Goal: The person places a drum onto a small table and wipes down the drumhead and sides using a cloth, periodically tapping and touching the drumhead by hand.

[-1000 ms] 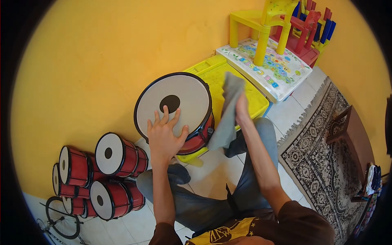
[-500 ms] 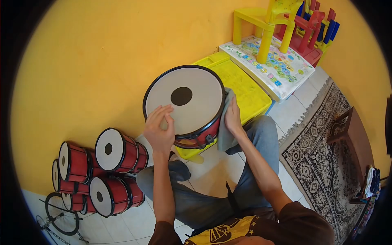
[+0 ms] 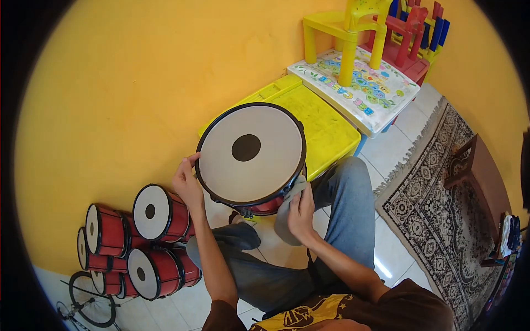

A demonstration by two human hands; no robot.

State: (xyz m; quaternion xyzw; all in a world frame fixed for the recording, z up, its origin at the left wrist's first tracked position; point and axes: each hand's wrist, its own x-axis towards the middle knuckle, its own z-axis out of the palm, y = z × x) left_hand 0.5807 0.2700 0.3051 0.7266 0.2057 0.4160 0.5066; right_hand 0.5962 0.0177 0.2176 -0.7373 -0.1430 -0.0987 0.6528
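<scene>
A red drum [image 3: 270, 171] with a pale head, a black centre dot and a black rim rests on the yellow plastic table [image 3: 326, 129]. At the drum's left rim is my left hand [image 3: 189, 182], its fingers closed on the edge. My right hand [image 3: 301, 212] grips a grey-green cloth [image 3: 284, 220] against the drum's lower right side, near a black lug. Part of the cloth hangs below my fingers.
Several red drums [image 3: 152, 212] are stacked at the lower left by a bicycle wheel [image 3: 93, 300]. A yellow chair [image 3: 348, 36] stands on a white printed table [image 3: 359, 88]. On the right lie a patterned rug [image 3: 425, 209] and brown wooden furniture [image 3: 480, 182].
My left hand has moved from the drum head to its left rim. My right hand has brought the cloth down to the drum's lower right side. The drum has shifted and turned.
</scene>
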